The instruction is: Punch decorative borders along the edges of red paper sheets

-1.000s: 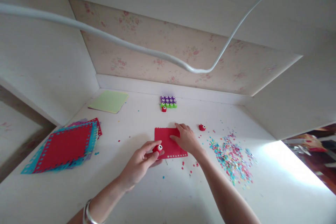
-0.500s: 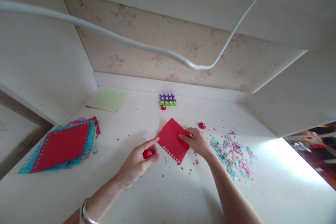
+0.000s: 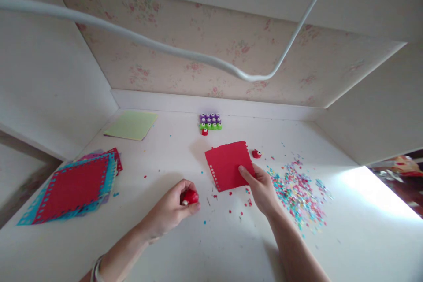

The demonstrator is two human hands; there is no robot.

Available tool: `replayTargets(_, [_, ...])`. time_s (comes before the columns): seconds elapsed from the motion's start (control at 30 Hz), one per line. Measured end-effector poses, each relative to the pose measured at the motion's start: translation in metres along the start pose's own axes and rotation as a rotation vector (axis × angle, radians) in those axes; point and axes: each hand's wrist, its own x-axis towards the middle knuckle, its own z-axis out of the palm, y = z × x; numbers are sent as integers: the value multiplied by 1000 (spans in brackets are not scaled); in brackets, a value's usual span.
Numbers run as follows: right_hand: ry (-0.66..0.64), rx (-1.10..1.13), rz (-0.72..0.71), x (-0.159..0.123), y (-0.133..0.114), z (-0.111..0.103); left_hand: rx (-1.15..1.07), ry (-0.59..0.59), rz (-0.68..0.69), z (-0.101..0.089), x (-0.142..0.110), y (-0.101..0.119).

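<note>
My left hand [image 3: 170, 209] is closed round a small red paper punch [image 3: 189, 197], low over the white desk [image 3: 185, 246]. My right hand [image 3: 261, 185] pinches the near right corner of a red paper square [image 3: 228, 164] and holds it lifted and turned; a row of punched holes runs along the square's left edge. Another small red punch [image 3: 256, 154] lies just right of the square.
A heap of coloured paper bits [image 3: 297, 194] spreads at the right. A stack of punched red and blue sheets [image 3: 71, 185] lies at the left, a pale green pad [image 3: 131, 125] behind it. A block of purple and green punches [image 3: 210, 122] stands by the back wall. A white cable [image 3: 244, 76] hangs overhead.
My right hand has lifted the red square off the desk and turned it, so the punched edge is now at the left. My left hand has drawn back with the punch.
</note>
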Motion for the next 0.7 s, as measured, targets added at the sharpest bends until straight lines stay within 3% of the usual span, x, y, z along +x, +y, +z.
replayTargets(0.17, [72,-42,3,2,2,-3,-51,17,-15,-1,4,-3])
replayTargets(0.27, [63,54,46,0,0,0,-43,56,41,-2,4,-3])
replayTargets(0.37, [25,173,110,-3,-4,6,-65,61,65,-1,2,-2])
replayTargets(0.5, [-76,277,184,-10,-10,13,-218,64,1,-1,0,-2])
replayTargets(0.7, [-168,285,235,-22,-15,17,-412,134,0,-5,3,-3])
